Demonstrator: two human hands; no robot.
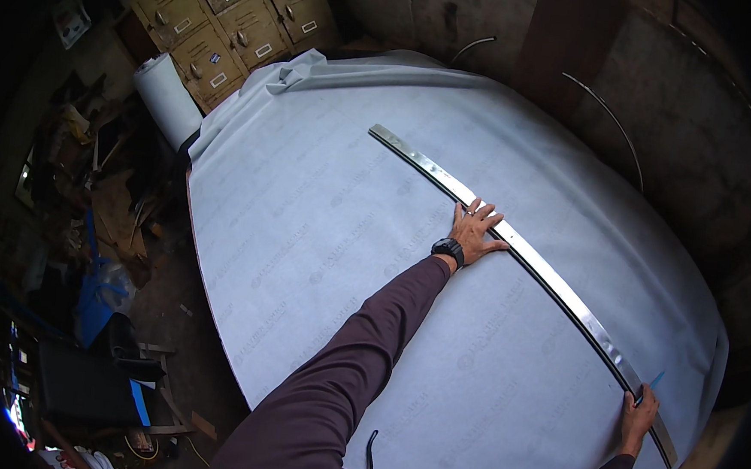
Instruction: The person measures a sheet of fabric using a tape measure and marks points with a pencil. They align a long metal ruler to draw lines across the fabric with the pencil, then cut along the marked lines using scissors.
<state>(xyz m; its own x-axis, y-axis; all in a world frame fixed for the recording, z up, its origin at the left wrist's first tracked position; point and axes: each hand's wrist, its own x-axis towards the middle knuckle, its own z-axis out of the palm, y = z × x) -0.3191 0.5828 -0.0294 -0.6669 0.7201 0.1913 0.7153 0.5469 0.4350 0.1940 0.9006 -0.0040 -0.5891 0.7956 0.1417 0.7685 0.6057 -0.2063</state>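
A long metal straightedge (553,275) lies slantwise across pale grey sheet material (331,258) with faint repeated printing. My left hand (477,230) presses on its middle, fingers spread over the bar and thumb stretched along the near edge; a dark watch is on the wrist. Toward the lower right end, my right hand (639,412) is closed at the bar, its fingertips on or against the near edge. A slim blue pen-like stick (658,380) pokes out past those fingers; its other end is hidden in the hand.
The sheet is bunched in folds (295,70) at the far left. A white roll (167,97) stands beside metal lockers (233,32). At the left are a black chair (83,380) and clutter on the floor. Close to me lies a black strap (370,458).
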